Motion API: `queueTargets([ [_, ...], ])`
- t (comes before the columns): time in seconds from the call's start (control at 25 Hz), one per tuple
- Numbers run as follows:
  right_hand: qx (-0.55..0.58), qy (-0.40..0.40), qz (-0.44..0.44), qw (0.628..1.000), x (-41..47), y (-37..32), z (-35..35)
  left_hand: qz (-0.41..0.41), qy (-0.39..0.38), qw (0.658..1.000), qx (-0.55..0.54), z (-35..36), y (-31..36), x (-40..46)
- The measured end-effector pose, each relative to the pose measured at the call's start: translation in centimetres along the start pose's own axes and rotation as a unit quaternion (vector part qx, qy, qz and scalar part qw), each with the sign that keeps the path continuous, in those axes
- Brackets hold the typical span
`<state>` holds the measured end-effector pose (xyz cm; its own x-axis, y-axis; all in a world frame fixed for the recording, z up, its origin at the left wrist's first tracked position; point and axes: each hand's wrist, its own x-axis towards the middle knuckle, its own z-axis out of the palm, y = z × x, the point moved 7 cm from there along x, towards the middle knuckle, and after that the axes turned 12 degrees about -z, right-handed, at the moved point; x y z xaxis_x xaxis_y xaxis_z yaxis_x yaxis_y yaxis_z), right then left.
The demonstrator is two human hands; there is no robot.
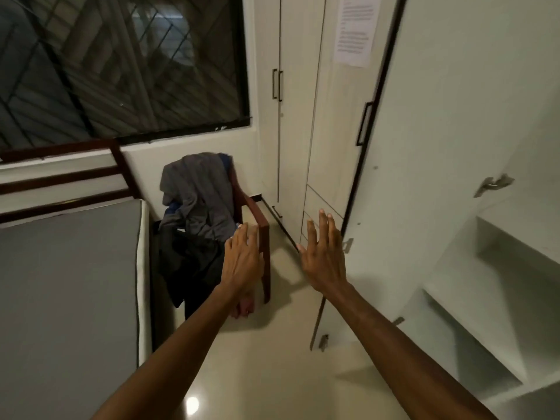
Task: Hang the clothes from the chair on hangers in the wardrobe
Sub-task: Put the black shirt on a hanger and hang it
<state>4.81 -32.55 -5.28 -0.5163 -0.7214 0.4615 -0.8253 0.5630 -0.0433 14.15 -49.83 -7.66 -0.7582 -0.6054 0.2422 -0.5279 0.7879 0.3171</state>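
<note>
The clothes hang down over the wooden chair just beyond and left of both hands, draped top to bottom. The left hand, fingers spread and empty, is nearer; the right hand is also wide and empty. The bed sits left, the open wardrobe door right; nothing blocks the reach.

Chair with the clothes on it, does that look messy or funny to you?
Yes. The clothes are heaped over the chair unfolded, with dark fabric hanging off the seat toward the floor. Both the left hand and right hand are open, holding nothing.
</note>
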Motion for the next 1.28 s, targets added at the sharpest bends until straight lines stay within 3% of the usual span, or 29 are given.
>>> queueTargets([
  [0.56, 0.114, -0.113, 0.006, 0.987, 10.7, -11.3, 17.4, -0.156, -0.104, 0.982, 0.033, 6.6, -21.7, 3.3],
  [0.84, 0.189, -0.113, 0.031, 0.975, 20.9, -11.2, 27.4, -0.207, -0.113, 0.972, 0.022, 9.6, -29.2, 14.4],
  [1.16, 0.132, -0.203, -0.03, 0.97, 30.0, -13.1, 38.3, -0.23, -0.158, 0.96, 0.024, 13.5, -34.1, 25.2],
  [1.28, 0.139, -0.204, -0.021, 0.969, 31.0, -14.1, 41.2, -0.237, -0.184, 0.954, 0.02, 15.4, -36.1, 27.4],
])
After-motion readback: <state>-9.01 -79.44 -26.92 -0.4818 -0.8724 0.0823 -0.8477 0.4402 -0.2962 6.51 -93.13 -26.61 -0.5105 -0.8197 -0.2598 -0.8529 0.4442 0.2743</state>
